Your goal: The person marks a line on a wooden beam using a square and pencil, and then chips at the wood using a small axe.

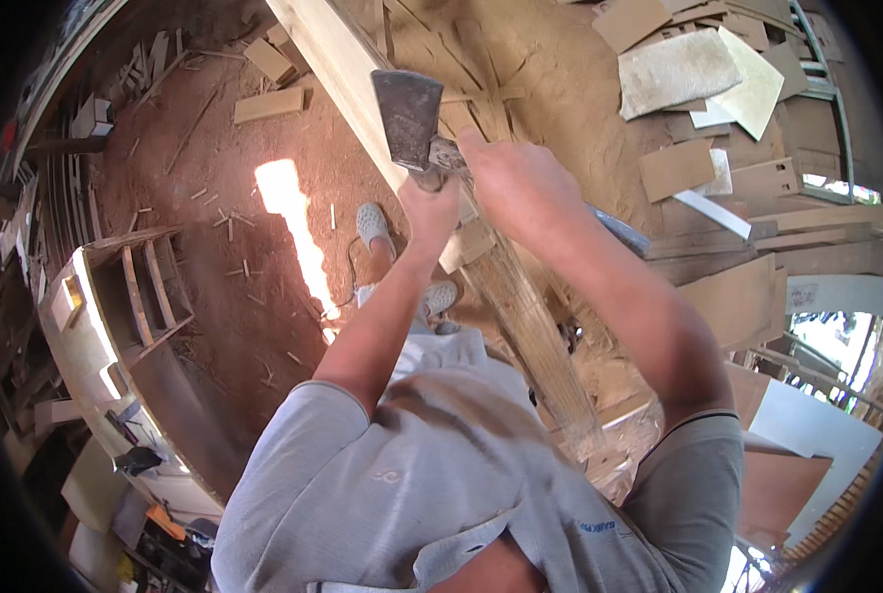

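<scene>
A hatchet (409,114) with a dark, worn steel head is raised over a wooden beam, its broad cutting edge pointing away from me. My right hand (521,183) is closed round its handle close to the head. Past my right forearm juts a dark blue end (619,232), which looks like the handle's far end. My left hand (430,210) is closed at the narrow back end of the head; its fingers are partly hidden. Below both hands runs the long pale beam (521,306), passing from the far left toward my right side.
Wood scraps and boards (679,74) are piled at the far right. On the left stands an open wooden cabinet frame (115,326). Small offcuts lie on the reddish dirt floor (214,168), beside a bright sun patch (298,232). My feet, in grey clogs (373,223), are near the beam.
</scene>
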{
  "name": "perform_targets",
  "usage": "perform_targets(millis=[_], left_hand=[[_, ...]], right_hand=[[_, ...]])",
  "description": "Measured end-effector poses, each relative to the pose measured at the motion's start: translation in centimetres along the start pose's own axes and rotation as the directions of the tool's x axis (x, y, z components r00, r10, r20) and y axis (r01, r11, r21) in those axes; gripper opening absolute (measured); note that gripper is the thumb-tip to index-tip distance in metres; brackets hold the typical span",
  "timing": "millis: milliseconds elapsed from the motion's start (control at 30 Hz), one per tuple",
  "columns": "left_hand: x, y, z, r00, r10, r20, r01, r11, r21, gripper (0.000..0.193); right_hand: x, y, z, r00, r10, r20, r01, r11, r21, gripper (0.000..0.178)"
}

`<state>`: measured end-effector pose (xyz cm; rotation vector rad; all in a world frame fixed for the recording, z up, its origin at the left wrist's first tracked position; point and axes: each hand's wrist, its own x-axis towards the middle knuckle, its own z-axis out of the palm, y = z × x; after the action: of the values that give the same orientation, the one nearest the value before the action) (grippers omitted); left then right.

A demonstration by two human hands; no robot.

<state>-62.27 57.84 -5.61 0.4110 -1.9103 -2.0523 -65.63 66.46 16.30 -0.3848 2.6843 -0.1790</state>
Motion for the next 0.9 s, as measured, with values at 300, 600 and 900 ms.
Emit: perform_targets(millis=[300,600,900], left_hand=[[-0.3,-0.6,-0.5,0.993,-0.076,0.087,0.079,0.997,-0.02,0.016],[-0.3,0.3,0.1,0.985,-0.141,0.1,0.144,0.989,-0.02,0.019],[-1.2,1.1,0.0,0.994,-0.086,0.07,0.087,0.996,-0.003,0.016]], right_hand=[[-1.1,-0.2,-0.1,0.97,0.031,-0.239,0.007,0.988,0.154,0.035],[-1.2,0.5,-2.4,0.981,0.036,-0.191,-0.007,0.989,0.147,0.035],[-0.7,1.0,0.2,0.995,0.095,-0.02,-0.094,0.995,0.033,0.031]])
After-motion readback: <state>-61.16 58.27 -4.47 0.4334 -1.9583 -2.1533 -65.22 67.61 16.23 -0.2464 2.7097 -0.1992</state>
